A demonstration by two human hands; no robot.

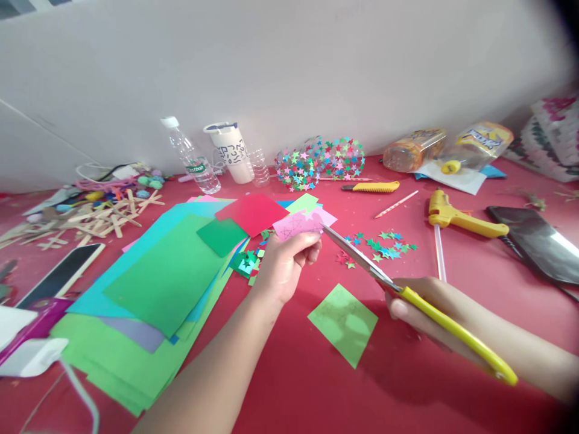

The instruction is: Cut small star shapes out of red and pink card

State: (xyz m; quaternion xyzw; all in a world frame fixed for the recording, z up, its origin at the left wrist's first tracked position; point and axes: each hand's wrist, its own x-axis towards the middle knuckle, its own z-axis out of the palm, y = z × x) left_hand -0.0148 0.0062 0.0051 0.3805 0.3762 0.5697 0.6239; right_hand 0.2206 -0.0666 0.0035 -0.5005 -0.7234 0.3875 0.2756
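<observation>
My left hand (289,259) pinches a small pink paper (301,223) with star outlines drawn on it. In my right hand (420,307) are yellow-handled scissors (456,331), their blade tips at the right edge of the pink paper; whether the blades touch it I cannot tell. Below, between my hands, a light green paper square (346,325) with faint drawn marks lies on the red table. Small cut-out paper stars (384,246) in green, blue and pink are scattered just beyond the scissors. More green pieces (246,265) lie beside my left wrist.
Coloured paper sheets (167,271) are stacked at left, near wooden sticks (108,220) and a phone (61,274). Behind stand a water bottle (194,160), a white tumbler (230,154) and star-covered objects (298,166). A box cutter (371,187) and a yellow glue gun (465,220) lie at right.
</observation>
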